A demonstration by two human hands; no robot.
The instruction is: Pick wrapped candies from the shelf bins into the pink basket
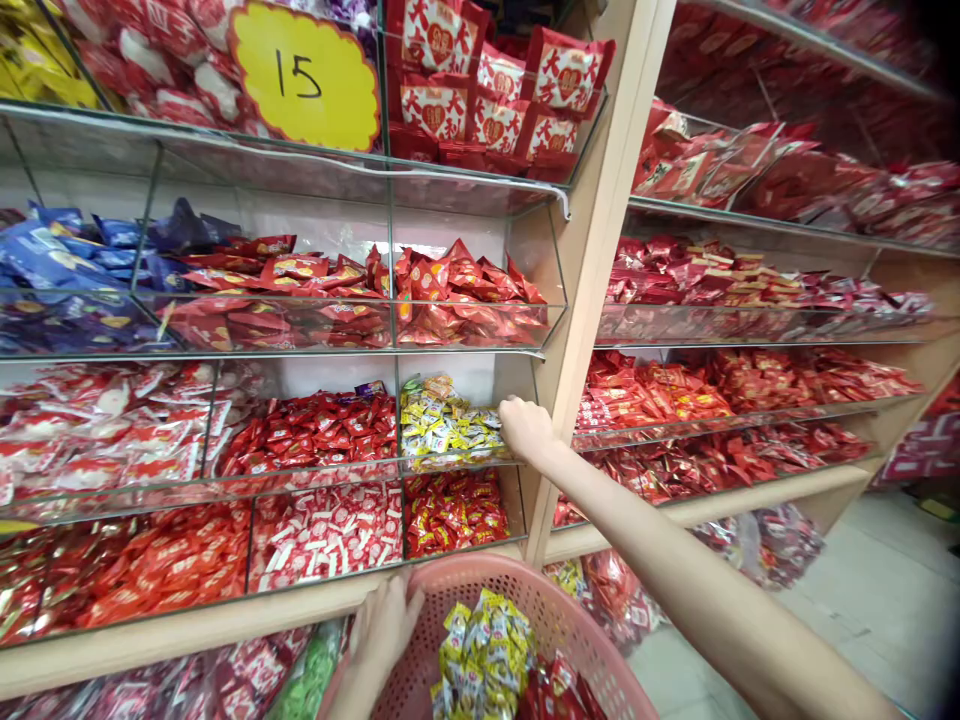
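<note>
A pink plastic basket (574, 622) with a perforated wall is at the bottom centre. My left hand (384, 618) grips its left rim, thumb toward the inside. Yellow-and-white wrapped candies (486, 645) lie heaped in the basket, with red-wrapped candies (559, 690) beside them. My right arm reaches forward to the shelf. At the right end of a glass compartment of yellow-and-white wrapped candies (442, 420), my right hand (529, 430) is closed in a fist. Whatever its fingers hold is hidden.
Glass-fronted shelves hold red packets (465, 290), blue packets (67, 260) and red candies (315, 430). A yellow sign (307, 75) reads 15. A wooden upright (592, 200) stands beside my right hand. Bagged goods (765, 540) sit low by the tiled floor (862, 600).
</note>
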